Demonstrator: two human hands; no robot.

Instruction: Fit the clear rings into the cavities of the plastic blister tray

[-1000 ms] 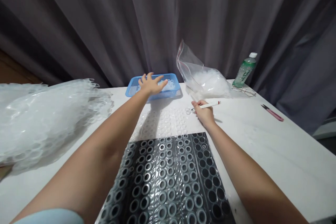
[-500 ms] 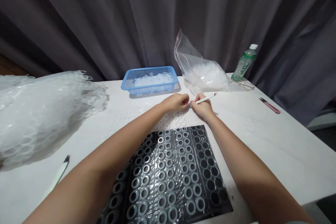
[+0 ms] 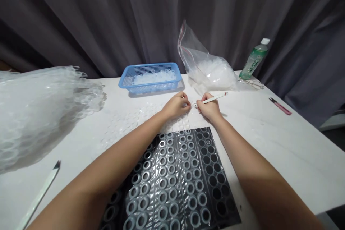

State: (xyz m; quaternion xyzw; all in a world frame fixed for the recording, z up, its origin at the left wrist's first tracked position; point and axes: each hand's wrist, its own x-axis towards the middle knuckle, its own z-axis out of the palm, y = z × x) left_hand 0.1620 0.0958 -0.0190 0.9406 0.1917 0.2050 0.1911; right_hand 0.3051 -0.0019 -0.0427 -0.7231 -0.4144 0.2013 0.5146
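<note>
1. Head view, right hand [image 3: 209, 107]: it grips a slim white tool [image 3: 215, 98] between thumb and fingers, the red-marked end slanting up to the right and the tip pointing at the other hand
2. Head view, left hand [image 3: 176, 106]: thumb and fingers are curled together just beside that tip; whether they pinch anything cannot be told
3. Head view, work area: clear rings [image 3: 126, 124] lie on the white table [image 3: 269, 143] under and left of the left hand; nearer the person is a black sheet [image 3: 178, 172] with rows of rings
4. Head view, surroundings: a blue basket [image 3: 155, 88] of small translucent pieces stands behind the hands, a zip bag [image 3: 215, 77] to its right, then a green-labelled bottle [image 3: 253, 61]; pink-handled snips [image 3: 281, 107] lie at far right
</note>
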